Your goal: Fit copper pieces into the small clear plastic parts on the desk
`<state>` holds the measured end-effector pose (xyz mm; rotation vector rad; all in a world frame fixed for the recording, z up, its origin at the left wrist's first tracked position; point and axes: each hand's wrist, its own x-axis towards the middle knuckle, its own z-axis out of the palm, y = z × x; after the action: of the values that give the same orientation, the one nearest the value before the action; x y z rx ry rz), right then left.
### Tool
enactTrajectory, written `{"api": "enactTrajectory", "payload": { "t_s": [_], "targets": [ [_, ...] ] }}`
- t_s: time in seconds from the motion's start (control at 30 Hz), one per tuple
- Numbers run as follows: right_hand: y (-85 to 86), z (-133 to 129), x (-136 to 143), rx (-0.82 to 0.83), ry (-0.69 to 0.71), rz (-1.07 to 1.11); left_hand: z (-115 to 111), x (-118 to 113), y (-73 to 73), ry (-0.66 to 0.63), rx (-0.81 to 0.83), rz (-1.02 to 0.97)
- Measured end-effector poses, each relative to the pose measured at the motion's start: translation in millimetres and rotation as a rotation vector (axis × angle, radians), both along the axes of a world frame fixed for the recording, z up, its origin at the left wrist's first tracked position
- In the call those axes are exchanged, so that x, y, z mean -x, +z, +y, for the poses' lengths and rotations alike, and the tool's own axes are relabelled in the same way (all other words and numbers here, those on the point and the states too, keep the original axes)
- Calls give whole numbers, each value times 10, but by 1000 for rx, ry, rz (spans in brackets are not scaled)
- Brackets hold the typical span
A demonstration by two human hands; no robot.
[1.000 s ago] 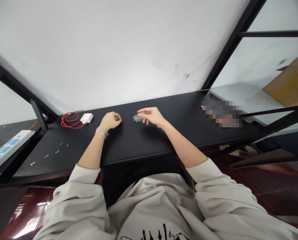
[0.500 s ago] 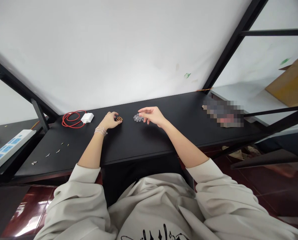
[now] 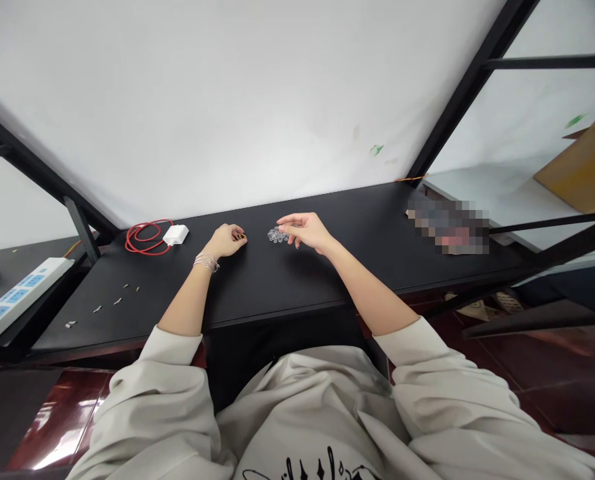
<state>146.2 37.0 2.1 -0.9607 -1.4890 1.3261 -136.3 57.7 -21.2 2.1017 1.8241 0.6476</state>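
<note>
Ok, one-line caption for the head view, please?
Left hand curled around small brown pieces, right hand at a clear cluster, above a black table.

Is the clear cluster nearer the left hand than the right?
No, the clear cluster is at the right hand, while the left hand partly hides something brown.

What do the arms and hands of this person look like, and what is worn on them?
Both hands, left and right, are ungloved. Loose, pale grey sleeves end in plain cuffs on the forearms. A silvery bracelet of several thin strands circles the left wrist; none shows on the right.
</note>
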Motion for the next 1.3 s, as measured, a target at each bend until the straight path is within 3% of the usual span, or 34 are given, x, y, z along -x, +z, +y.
{"api": "enactTrajectory", "payload": {
  "t_s": [0.4, 0.47, 0.63, 0.7, 0.8, 1.0, 1.1, 1.3],
  "targets": [
    [8, -4, 6, -18, -12, -13, -15, 162, 77, -6, 70, -92],
    [-19, 38, -11, -58, -87, -40, -14, 202, 85, -25, 94, -136],
    [-82, 175, -124, -267, -519, -322, -3, 220, 92, -69, 177, -241],
    [-87, 208, -165, -258, -574, -450, -3, 215, 99, -61, 194, -238],
    [-83, 226, -189, -178, -546, -555, -23, 180, 114, -11, 127, -159],
    [-162, 299, -200, -75, -457, -510, -158, -235, 68, -66, -129, -266],
    [-277, 403, -198, 6, -421, -315, -239, -536, 23, -104, -108, -231],
    [-411, 498, -58, 99, -275, 37, -245, -893, 26, -21, 20, -97]
  ]
}}
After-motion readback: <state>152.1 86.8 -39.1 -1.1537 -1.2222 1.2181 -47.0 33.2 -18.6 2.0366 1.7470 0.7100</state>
